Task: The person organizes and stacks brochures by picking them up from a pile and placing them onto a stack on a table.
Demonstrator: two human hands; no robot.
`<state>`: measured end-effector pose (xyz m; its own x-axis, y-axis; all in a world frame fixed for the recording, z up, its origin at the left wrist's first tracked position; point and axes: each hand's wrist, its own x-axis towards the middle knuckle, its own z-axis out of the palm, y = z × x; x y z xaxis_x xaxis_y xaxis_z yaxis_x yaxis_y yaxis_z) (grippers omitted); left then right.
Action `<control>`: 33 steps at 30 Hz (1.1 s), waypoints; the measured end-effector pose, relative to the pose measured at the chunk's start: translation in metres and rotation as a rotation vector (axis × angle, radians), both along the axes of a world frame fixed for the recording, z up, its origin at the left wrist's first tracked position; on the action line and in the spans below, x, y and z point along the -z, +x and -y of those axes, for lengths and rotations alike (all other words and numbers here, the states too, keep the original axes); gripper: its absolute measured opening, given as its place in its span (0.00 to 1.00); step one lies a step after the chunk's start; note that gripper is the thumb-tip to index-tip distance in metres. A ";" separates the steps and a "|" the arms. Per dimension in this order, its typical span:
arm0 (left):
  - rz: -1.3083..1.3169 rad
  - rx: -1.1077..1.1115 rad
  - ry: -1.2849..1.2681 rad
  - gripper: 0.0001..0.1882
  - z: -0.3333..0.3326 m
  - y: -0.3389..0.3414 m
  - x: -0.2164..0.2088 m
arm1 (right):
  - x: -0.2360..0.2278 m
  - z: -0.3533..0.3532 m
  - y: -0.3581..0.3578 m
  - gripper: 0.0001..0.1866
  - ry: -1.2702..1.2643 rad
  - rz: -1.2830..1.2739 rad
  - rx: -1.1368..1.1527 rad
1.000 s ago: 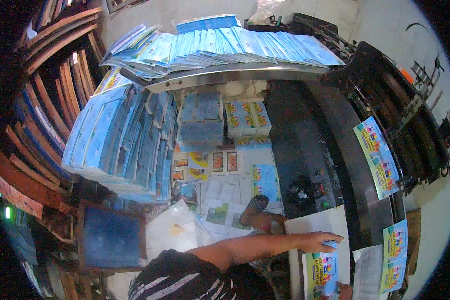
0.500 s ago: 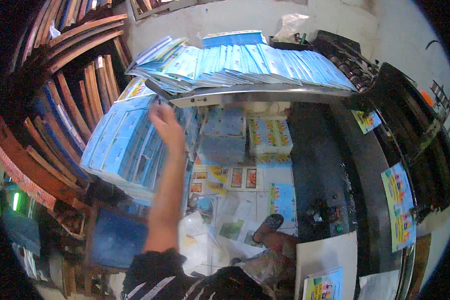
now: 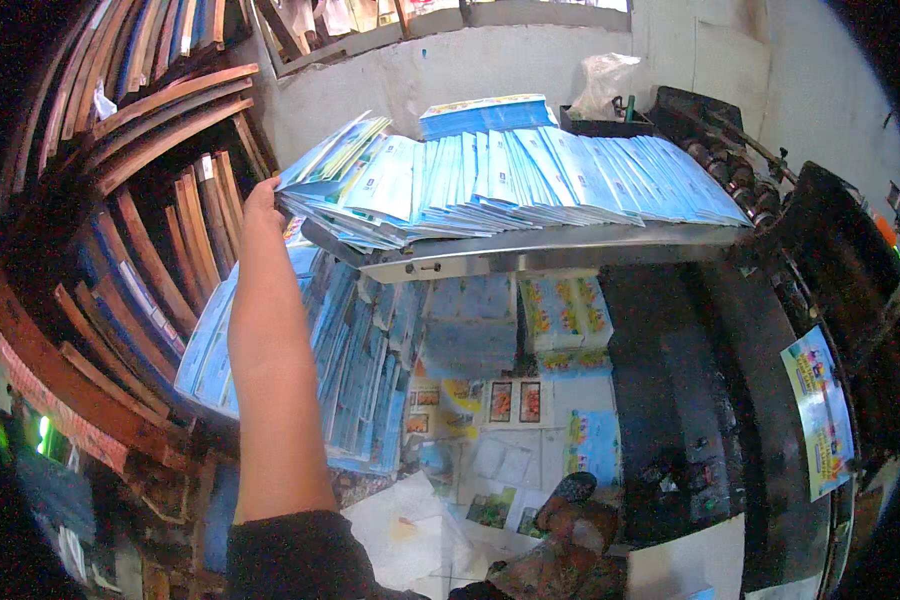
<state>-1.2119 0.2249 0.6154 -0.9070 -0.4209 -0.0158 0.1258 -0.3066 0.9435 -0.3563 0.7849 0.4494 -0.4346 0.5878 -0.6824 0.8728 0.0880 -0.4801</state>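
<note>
My left hand (image 3: 262,207) reaches up to the left end of a long row of folded blue printed sheets (image 3: 475,180). Its fingers close on the edge of the outermost folded sheets (image 3: 332,158), which lean and fan outward there. The fingertips are partly hidden by the paper. The row leans along a metal-edged shelf (image 3: 530,262). Below my forearm stand tall stacks of blue printed sheets (image 3: 355,360). My right hand does not show.
Wooden frames (image 3: 195,215) fill racks on the left. Dark machinery (image 3: 690,390) stands on the right, a printed sheet (image 3: 818,412) on its far side. Lower down are a tied bundle of sheets (image 3: 567,315), loose papers on the tiled floor, and a foot (image 3: 570,488).
My left hand has moved up and left, from above the stacks to the row's left end, and closed on the sheets there. The view has shifted. A printed sheet at the upper right no longer shows.
</note>
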 end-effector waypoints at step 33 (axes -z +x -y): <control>-0.280 0.260 0.354 0.27 -0.649 0.137 -0.027 | 0.066 0.044 -0.003 0.22 1.064 0.082 0.077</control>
<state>-1.0744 0.8736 0.6424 -0.9707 -0.1941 0.1420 0.2360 -0.6552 0.7177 -0.3589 0.7410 0.3832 -0.3473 0.9218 0.1722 0.9198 0.3706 -0.1288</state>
